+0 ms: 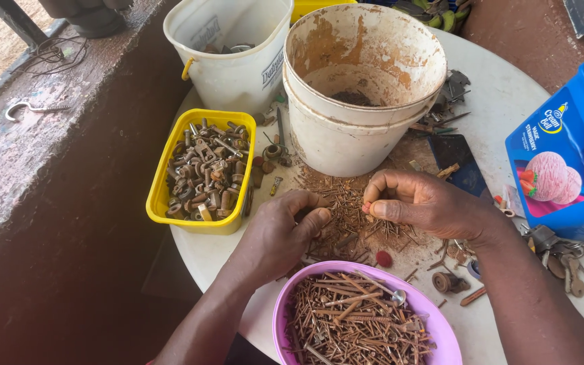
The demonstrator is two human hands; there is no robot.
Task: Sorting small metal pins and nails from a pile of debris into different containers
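A heap of small rusty nails (349, 223) lies on the round white table (508, 101). My left hand (285, 230) rests on the heap's left side, fingertips pinched on a few nails. My right hand (420, 203) hovers over the right side, thumb and fingers pinched around a small red-tipped piece. A purple bowl (434, 324) at the near edge holds several rusty nails and one larger screw with a round head.
A yellow tub (163, 172) of rusty bolts and nuts sits left. Two stacked stained white buckets (346, 135) stand behind the heap, another white bucket (238, 74) further left. A blue ice-cream tub (569, 169) and keys (562, 250) are right. A hook screw (25, 108) lies on the ledge.
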